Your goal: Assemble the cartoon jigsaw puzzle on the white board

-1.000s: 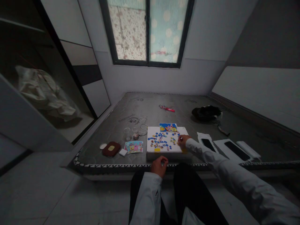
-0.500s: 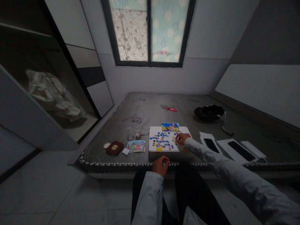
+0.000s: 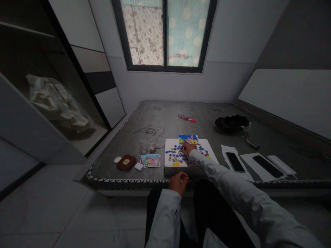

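Observation:
A white board [image 3: 169,162] lies near the front edge of a grey mattress [image 3: 181,125], strewn with several blue and yellow puzzle pieces [image 3: 173,154]. A finished strip of cartoon picture [image 3: 188,139] sits at the board's far edge. My right hand [image 3: 186,148] reaches over the middle of the board, fingers curled down onto the loose pieces; whether it grips one is hidden. My left hand [image 3: 178,182] rests closed at the mattress's front edge, just below the board, pinching something too small to name.
Left of the board lie a cartoon card [image 3: 150,160], a brown case [image 3: 126,162], a small white block [image 3: 139,166], two little jars [image 3: 147,146] and a white cable [image 3: 159,135]. Two phones [image 3: 235,162] on white sheets lie right. A black cap [image 3: 231,123] and a red wrapper [image 3: 186,119] lie farther back.
My right hand has moved left from the board's right edge to its middle, uncovering pieces on the right side. The left hand has stayed put. The view has shifted slightly.

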`<act>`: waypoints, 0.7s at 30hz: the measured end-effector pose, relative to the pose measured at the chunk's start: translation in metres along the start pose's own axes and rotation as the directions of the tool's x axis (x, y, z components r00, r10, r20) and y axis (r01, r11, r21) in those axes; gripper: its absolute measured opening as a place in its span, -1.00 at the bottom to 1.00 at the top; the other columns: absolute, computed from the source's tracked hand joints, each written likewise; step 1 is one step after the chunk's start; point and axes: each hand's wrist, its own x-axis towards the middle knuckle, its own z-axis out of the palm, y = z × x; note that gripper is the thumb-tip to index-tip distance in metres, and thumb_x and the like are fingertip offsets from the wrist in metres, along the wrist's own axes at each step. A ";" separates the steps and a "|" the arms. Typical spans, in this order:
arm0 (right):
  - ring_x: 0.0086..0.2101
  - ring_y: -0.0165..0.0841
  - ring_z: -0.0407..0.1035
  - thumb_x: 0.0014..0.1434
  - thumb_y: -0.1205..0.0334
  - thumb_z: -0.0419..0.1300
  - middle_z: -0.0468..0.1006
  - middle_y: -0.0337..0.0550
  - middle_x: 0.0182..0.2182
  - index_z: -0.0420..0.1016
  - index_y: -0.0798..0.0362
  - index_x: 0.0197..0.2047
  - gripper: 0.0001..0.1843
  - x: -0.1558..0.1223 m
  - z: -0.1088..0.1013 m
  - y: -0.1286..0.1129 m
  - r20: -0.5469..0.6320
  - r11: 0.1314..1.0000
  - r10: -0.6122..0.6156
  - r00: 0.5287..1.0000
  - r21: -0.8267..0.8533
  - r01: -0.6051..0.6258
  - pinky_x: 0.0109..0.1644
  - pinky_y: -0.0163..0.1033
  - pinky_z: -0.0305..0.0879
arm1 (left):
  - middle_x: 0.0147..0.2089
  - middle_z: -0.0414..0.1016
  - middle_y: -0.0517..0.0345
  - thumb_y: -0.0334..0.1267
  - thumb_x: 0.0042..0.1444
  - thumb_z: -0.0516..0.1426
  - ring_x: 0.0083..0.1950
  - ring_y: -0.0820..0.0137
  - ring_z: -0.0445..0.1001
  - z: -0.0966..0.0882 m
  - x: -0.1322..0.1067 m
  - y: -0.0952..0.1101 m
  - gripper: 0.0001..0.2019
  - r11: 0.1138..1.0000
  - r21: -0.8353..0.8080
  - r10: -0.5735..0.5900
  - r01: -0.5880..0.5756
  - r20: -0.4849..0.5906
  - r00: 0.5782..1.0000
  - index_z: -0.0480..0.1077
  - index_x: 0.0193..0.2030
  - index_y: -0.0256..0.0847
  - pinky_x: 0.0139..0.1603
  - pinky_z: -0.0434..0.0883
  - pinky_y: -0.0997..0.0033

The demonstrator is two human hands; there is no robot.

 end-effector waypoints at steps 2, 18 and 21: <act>-0.20 -0.29 0.46 0.14 0.09 0.22 0.64 -0.22 -0.25 0.58 -0.11 -0.17 -0.80 0.006 0.005 -0.012 -0.012 1.000 -0.017 1.000 -0.001 0.017 0.00 -0.21 0.16 | -0.32 0.58 0.27 -0.32 0.08 0.15 -0.27 0.45 0.53 0.000 0.000 -0.001 -0.91 1.000 -0.005 0.012 -0.012 -0.003 1.000 0.49 -0.28 -0.13 -0.24 0.32 0.51; -0.27 -0.20 0.49 0.02 0.10 0.33 0.65 -0.08 -0.35 0.64 0.01 -0.35 -0.83 0.045 0.028 -0.046 -0.003 1.000 0.002 1.000 -0.021 -0.002 0.01 -0.13 0.17 | -0.35 0.58 0.28 -0.32 0.06 0.16 -0.34 0.47 0.48 -0.005 -0.001 0.006 -0.89 0.999 -0.002 -0.052 0.052 -0.010 0.999 0.51 -0.28 -0.13 -0.33 0.26 0.51; -0.19 -0.19 0.48 0.03 0.15 0.33 0.65 -0.09 -0.29 0.63 0.00 -0.31 -0.84 0.045 0.029 -0.047 -0.021 1.000 -0.017 1.000 0.000 0.017 0.05 -0.13 0.14 | -0.34 0.58 0.29 -0.32 0.06 0.16 -0.31 0.46 0.50 -0.004 0.000 0.005 -0.90 0.999 -0.010 -0.050 0.050 -0.011 0.999 0.51 -0.28 -0.12 -0.30 0.27 0.51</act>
